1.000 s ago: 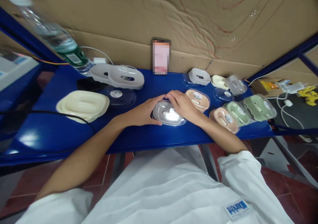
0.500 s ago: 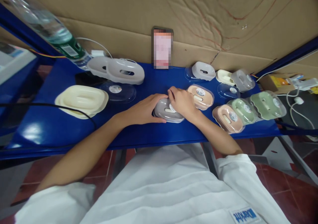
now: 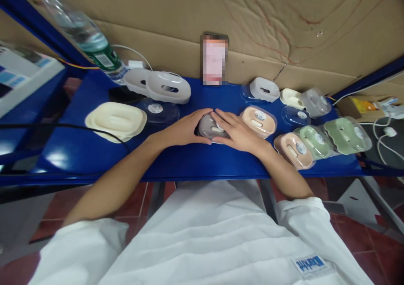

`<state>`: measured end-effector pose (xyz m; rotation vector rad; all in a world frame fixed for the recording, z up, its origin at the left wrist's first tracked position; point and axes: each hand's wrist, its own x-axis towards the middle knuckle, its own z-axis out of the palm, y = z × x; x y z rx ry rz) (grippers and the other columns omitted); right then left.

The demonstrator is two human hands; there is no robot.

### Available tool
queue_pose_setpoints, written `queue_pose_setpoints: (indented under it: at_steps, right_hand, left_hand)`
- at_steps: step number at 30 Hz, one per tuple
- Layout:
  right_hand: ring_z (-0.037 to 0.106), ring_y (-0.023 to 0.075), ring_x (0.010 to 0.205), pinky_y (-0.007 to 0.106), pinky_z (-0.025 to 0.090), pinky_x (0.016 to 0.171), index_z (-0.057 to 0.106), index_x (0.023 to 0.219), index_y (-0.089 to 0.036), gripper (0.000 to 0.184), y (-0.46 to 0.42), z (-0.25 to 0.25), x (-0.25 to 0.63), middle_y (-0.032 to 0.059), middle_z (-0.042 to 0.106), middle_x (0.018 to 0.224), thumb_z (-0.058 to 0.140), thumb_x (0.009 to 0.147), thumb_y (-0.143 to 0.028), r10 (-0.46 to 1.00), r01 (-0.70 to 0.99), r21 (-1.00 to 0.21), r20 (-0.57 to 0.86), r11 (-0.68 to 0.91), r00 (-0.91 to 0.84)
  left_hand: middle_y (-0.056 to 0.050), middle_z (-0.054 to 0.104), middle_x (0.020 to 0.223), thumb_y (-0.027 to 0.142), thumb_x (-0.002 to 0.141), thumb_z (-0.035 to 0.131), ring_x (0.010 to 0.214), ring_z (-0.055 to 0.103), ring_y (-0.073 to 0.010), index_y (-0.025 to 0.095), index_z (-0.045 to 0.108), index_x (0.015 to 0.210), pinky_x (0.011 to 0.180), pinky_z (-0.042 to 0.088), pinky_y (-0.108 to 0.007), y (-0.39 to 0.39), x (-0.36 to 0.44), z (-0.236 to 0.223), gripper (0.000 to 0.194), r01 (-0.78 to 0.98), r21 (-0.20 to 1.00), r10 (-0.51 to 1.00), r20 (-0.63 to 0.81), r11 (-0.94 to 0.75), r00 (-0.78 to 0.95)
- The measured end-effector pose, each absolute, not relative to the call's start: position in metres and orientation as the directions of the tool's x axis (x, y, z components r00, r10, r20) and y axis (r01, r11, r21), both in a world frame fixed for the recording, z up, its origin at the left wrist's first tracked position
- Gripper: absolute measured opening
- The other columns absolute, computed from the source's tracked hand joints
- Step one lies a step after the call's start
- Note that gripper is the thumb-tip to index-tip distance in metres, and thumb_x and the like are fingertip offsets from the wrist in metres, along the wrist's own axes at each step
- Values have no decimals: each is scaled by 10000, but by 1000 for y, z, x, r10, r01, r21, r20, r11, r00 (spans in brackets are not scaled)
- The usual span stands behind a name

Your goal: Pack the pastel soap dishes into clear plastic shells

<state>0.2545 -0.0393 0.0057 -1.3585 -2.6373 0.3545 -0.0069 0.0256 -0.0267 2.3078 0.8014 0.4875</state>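
Note:
A grey soap dish with a clear lid and a round sticker rests on the blue table in front of me, partly hidden by both hands. Around its left end curves my left hand, thumb at the near edge and fingers at the far edge. My right hand lies over the right end, fingers reaching across the lid and gripping it from that side. Just right of this hand sits a peach soap dish under a clear lid.
Cream dishes and grey-white dishes stand at left beside a clear lid and a water bottle. At right are another peach dish and green dishes. A phone leans against the cardboard.
My right hand has flattened and its fingers now stretch over the lid, where they were more bent before. The left hand keeps its hold. The whole view has shifted slightly.

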Motion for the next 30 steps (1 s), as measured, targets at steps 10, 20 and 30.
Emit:
queue_pose_setpoints:
  at_steps: [10,20,30]
  right_hand:
    - [486,427,1493,622,431,1211,394,1703,-145,762,-46,14,237,208,405,1739,507,1097,-592,828,818,-137,34,558,-560]
    - [394,418,1569,632,383,1247,275,1739,-235,973,-43,17,250,183,334,1775,733,965,-608,811,781,-298,-38,549,-584]
    - [253,426,1667,744,110,1326,287,1722,-204,995,-65,36,288,224,365,1752,815,914,-445,942,953,-116,-159,281,-297]
  left_hand:
    - [-198,427,1724,664,810,870,1572,469,-362,183,331,1680,1308,376,-470,25,-11,-23,1131,424,668,621,73,-611,780]
    - [-210,370,1748,689,838,838,1605,415,-368,188,279,1713,1335,342,-502,22,-9,-25,1153,387,691,602,87,-610,794]
    - [-181,223,1803,458,1069,591,1641,343,-377,252,318,1712,1328,340,-595,9,-4,-25,728,449,507,583,138,-736,800]
